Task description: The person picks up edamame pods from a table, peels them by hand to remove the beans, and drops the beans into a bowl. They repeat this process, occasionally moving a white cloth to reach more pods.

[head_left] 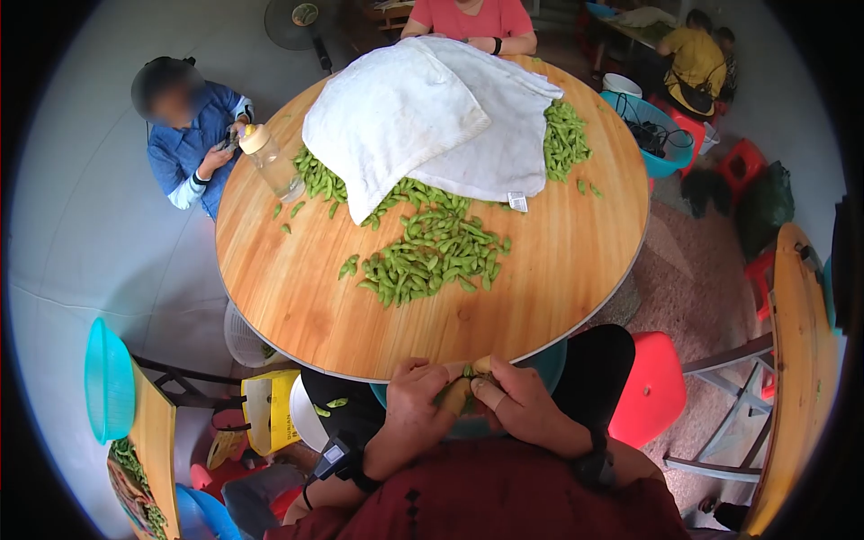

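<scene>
A round wood-grained counter (297, 288), bearing rumpled white cloth towels (391, 108) and heaped green pods (436, 256), overhangs a turquoise basin (554, 362). Below its near edge, my curled left hand (416, 398) and right hand (522, 398) pinch one small pod (468, 370).

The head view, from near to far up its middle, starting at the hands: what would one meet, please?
Left hand and right hand, front pile of green pods, white cloth, person in pink top.

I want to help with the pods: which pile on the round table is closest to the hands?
The uncovered front pile on the table. The back pile lies farther away, partly under white cloths.
</scene>
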